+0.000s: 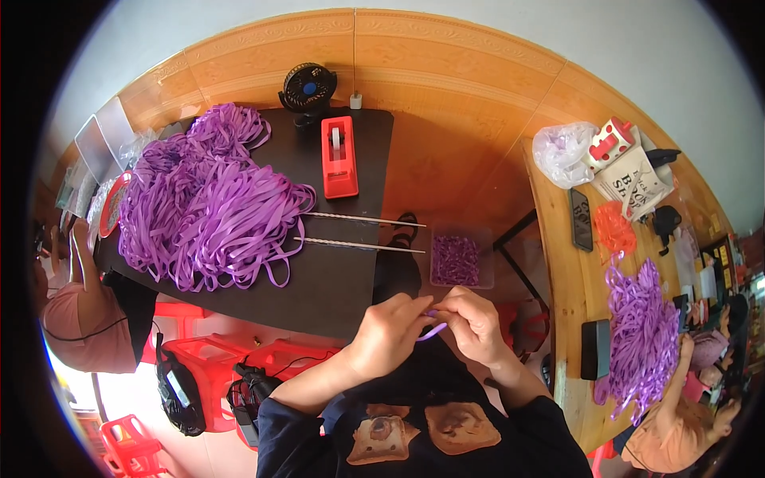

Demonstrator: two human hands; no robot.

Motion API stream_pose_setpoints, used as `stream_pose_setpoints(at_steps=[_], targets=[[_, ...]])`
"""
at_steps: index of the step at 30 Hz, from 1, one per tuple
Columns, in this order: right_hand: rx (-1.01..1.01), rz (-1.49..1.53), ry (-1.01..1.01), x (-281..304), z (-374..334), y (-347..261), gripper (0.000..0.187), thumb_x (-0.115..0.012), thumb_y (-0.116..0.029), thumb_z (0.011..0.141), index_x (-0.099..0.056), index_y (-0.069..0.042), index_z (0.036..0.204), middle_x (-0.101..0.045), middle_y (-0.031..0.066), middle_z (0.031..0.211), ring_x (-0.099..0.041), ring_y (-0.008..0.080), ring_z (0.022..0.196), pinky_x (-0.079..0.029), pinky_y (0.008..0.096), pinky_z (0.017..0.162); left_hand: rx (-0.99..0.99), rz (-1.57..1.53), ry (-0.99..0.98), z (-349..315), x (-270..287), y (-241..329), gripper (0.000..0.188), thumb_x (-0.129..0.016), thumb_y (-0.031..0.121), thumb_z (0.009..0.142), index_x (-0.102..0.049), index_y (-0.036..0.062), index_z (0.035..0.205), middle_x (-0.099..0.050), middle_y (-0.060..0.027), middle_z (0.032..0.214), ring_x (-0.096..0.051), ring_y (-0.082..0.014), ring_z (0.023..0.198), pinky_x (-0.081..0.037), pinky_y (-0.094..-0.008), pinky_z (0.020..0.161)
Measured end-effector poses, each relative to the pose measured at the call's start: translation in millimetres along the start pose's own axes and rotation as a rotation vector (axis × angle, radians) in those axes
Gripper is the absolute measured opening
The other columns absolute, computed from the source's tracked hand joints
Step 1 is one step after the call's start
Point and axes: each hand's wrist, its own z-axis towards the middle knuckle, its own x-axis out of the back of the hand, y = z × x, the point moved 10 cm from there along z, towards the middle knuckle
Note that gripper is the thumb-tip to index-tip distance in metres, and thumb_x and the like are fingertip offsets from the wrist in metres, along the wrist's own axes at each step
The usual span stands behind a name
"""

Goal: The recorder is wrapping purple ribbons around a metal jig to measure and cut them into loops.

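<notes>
Close in front of my body, my left hand (393, 331) and my right hand (473, 320) meet with fingertips pinched together. Between them is a short purple ribbon (432, 331), bent into a small loop that hangs below the fingers. Both hands are closed on it; the exact pinch points are partly hidden by the fingers. Beyond the hands, lower than the tabletops, a clear plastic box (485, 275) holds many small purple ribbon pieces (455, 260). To the left, a large heap of purple ribbon loops (215, 203) covers much of a black table (319, 299).
Two thin metal rods (362, 217) jut past the black table's right edge. A red tape dispenser (340, 171) and a black fan (308, 88) stand behind. On the right, a wooden table (567, 303) bears more purple ribbon (644, 334) and a phone (581, 219). People sit at both sides, near red stools (209, 374).
</notes>
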Motion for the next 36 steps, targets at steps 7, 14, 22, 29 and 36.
stream_pose_setpoints(at_steps=[7,14,22,29,36], targets=[[0.144,-0.003,-0.056,6.9,7.8,-9.9,0.011,-0.067,0.004,0.078,-0.064,0.002,0.089,-0.059,0.0078,0.073,-0.056,0.0212,0.062,-0.042,0.0302,0.059,0.615,-0.799,-0.369,-15.9,-32.9,-49.7,0.032,-0.072,0.003,0.083,-0.064,-0.0052,0.112,-0.063,-0.0038,0.073,-0.061,-0.0084,0.065,-0.047,-0.0219,0.054],[0.240,0.008,-0.160,0.5,11.5,-21.2,0.011,-0.069,0.000,0.078,-0.064,0.000,0.088,-0.060,0.0065,0.073,-0.057,0.0205,0.064,-0.041,0.0316,0.061,0.743,-1.137,-0.448,-25.6,-47.5,-61.3,0.020,-0.064,0.013,0.091,-0.069,-0.0048,0.099,-0.065,-0.0076,0.072,-0.063,-0.0140,0.061,-0.049,-0.0225,0.049],[0.285,-0.030,-0.179,-2.9,9.1,-29.3,0.019,-0.070,0.002,0.073,-0.063,-0.004,0.091,-0.058,0.0051,0.073,-0.055,0.0222,0.065,-0.037,0.0324,0.058,0.732,-1.102,-0.463,-27.4,-52.5,-51.1,0.015,-0.062,0.008,0.091,-0.068,-0.0051,0.089,-0.064,-0.0090,0.067,-0.061,-0.0128,0.057,-0.044,-0.0210,0.046],[0.210,-0.139,-0.106,-5.0,2.5,-19.6,0.014,-0.065,0.006,0.076,-0.062,0.000,0.089,-0.057,0.0069,0.071,-0.056,0.0210,0.063,-0.041,0.0327,0.060,-0.168,0.105,-0.086,-7.8,-8.2,20.7,0.006,-0.063,-0.002,0.078,-0.059,-0.0008,0.082,-0.050,-0.0148,0.069,-0.054,-0.0329,0.061,-0.046,-0.0374,0.053],[-0.136,0.076,-0.204,-1.7,3.3,17.0,0.024,-0.071,0.002,0.074,-0.062,-0.002,0.096,-0.058,0.0094,0.077,-0.058,0.0264,0.070,-0.044,0.0358,0.064,0.628,-0.641,-0.282,-23.4,-25.6,-60.1,0.015,-0.063,0.006,0.089,-0.066,-0.0067,0.096,-0.065,-0.0063,0.075,-0.063,-0.0098,0.064,-0.050,-0.0215,0.053]])
